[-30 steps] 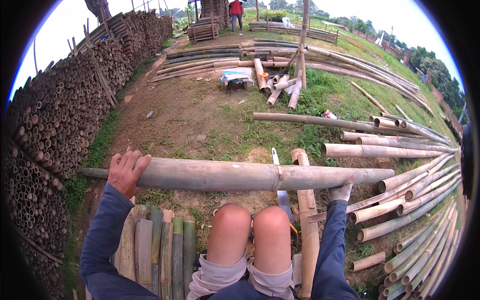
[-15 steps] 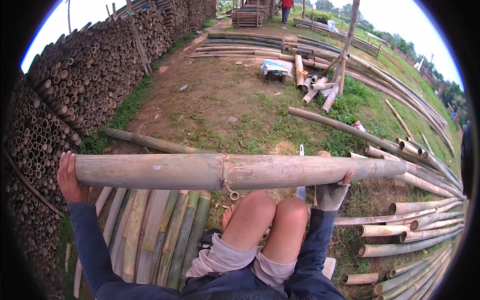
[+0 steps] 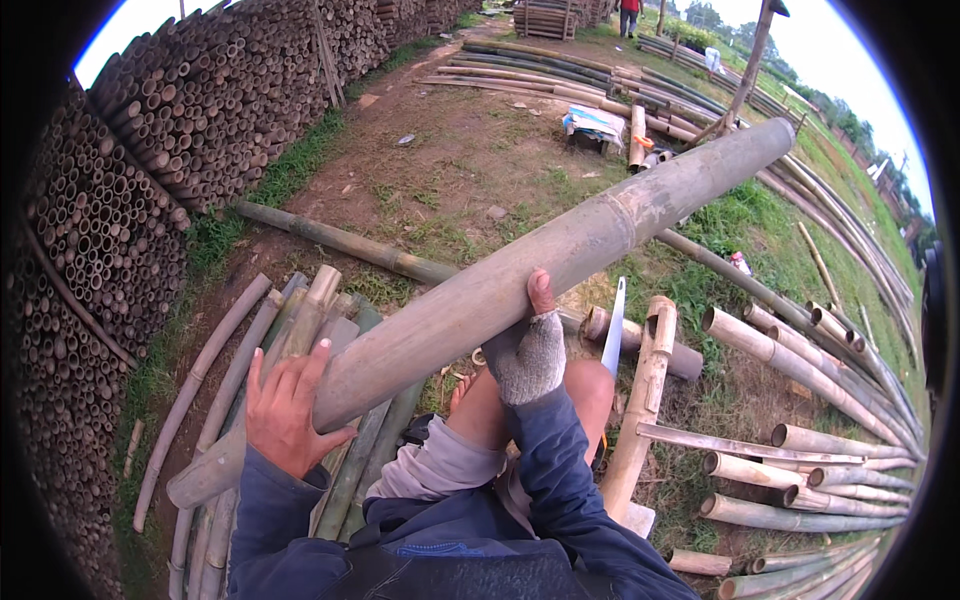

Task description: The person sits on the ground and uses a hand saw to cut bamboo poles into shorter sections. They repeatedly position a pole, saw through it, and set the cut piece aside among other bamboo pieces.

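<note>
A thick bamboo pole (image 3: 480, 305) slants across my lap, its far end raised to the upper right and its near end low at the left. My right hand (image 3: 530, 355), in a grey fingerless glove, grips the middle from below, thumb over the side. My left hand (image 3: 288, 410), bare, lies over the lower part of the pole with fingers stretched and spread; its palm side is hidden. Beyond my knees a pale saw blade (image 3: 614, 325) stands upright, its handle out of sight. Beside it rests a bamboo length (image 3: 640, 400) with a notched upper end.
Bamboo poles (image 3: 215, 385) lie side by side at my left. More cut poles (image 3: 790, 510) fan out at the right. A tall bamboo stack (image 3: 200, 100) lines the left. Ahead are a small covered stand (image 3: 594, 125) and long poles (image 3: 540, 75). A person (image 3: 628, 15) stands far off.
The bamboo pole has swung from level to slanting, right end up and left end down. My right hand moved inward to its middle; my left hand left its end and now lies over it.
</note>
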Demonstrator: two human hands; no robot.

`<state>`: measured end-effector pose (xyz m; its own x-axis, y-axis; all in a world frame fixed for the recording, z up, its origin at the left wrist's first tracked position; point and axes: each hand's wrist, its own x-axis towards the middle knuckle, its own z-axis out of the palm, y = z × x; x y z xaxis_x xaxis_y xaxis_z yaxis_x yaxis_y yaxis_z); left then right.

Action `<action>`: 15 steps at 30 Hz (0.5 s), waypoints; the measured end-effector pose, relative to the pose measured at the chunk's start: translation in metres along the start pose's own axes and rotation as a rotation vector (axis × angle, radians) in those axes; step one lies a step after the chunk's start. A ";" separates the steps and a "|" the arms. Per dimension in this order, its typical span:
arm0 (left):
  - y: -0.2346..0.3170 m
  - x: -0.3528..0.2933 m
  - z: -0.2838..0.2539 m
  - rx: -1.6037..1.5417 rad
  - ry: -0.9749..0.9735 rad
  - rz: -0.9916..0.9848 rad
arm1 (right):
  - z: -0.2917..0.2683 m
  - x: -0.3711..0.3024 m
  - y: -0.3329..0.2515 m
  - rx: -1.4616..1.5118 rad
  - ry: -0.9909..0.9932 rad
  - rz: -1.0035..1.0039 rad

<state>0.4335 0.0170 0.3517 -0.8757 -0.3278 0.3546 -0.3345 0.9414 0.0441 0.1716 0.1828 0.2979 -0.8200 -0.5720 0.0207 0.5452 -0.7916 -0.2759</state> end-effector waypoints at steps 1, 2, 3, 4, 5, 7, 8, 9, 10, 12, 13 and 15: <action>0.005 -0.001 0.015 -0.084 -0.103 -0.101 | -0.006 -0.004 0.016 -0.057 0.041 0.064; 0.006 -0.005 0.029 -0.174 -0.221 -0.210 | -0.013 -0.006 0.031 -0.104 0.054 0.124; 0.005 -0.013 0.040 -0.182 -0.149 -0.189 | -0.019 -0.004 0.044 -0.161 0.110 0.189; 0.003 -0.026 0.048 -0.198 -0.091 -0.177 | -0.025 -0.002 0.055 -0.188 0.039 0.214; -0.006 -0.036 0.052 -0.214 -0.106 -0.223 | -0.031 -0.001 0.067 -0.219 0.024 0.250; -0.025 -0.058 0.053 -0.211 -0.098 -0.224 | -0.045 -0.002 0.089 -0.272 0.015 0.326; -0.033 -0.070 0.052 -0.223 -0.104 -0.258 | -0.051 -0.002 0.100 -0.289 0.004 0.361; -0.043 -0.079 0.049 -0.218 -0.173 -0.307 | -0.058 -0.003 0.112 -0.283 -0.067 0.383; -0.054 -0.086 0.043 -0.221 -0.227 -0.339 | -0.064 -0.005 0.123 -0.279 -0.048 0.463; -0.071 -0.094 0.035 -0.198 -0.353 -0.384 | -0.074 -0.012 0.146 -0.257 0.024 0.531; -0.076 -0.098 0.032 -0.173 -0.428 -0.403 | -0.078 -0.017 0.157 -0.213 0.004 0.542; -0.084 -0.099 0.029 -0.202 -0.538 -0.435 | -0.084 -0.027 0.173 -0.140 0.097 0.678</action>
<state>0.5380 -0.0320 0.2860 -0.7454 -0.6212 -0.2417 -0.6666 0.6959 0.2671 0.2730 0.0795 0.1694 -0.3217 -0.9033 -0.2839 0.9199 -0.2273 -0.3195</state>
